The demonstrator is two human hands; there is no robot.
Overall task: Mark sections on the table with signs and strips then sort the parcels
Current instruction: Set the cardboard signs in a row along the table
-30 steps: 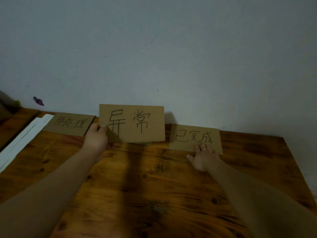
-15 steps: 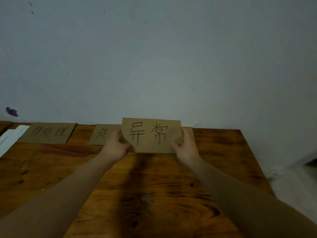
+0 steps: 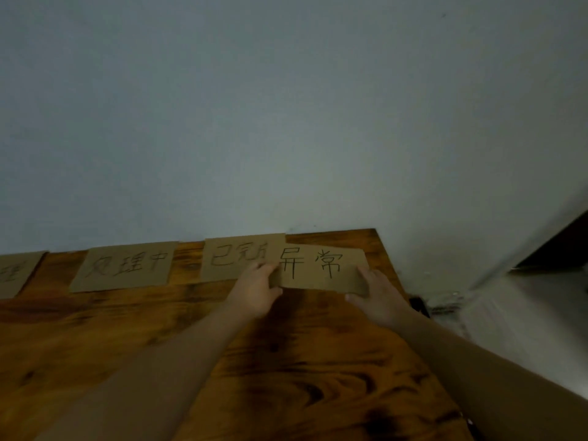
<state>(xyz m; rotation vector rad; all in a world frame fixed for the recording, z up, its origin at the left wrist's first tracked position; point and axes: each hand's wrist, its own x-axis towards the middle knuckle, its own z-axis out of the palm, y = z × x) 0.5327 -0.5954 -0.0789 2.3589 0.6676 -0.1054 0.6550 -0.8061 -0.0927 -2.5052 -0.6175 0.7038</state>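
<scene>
- Sign (image 3: 321,270) reading 异常 has moved right to the tabletop's (image 3: 286,361) 1 o'clock, overlapping the neighbouring sign (image 3: 237,257).
- Your hands, left hand (image 3: 257,288) and right hand (image 3: 378,297), pinch its ends; judged almost placed.

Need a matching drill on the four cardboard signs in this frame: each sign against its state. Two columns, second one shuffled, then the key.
Column A
1. 异常 sign
2. 已完成 sign
3. 处理中 sign
4. leftmost sign

Column B
a. whole in view, flat on the table, untouched
b. cut off by the frame's left edge
c. held at its ends by the left hand and right hand
d. right end covered by another sign

Pairs: 1-c, 2-d, 3-a, 4-b
</scene>
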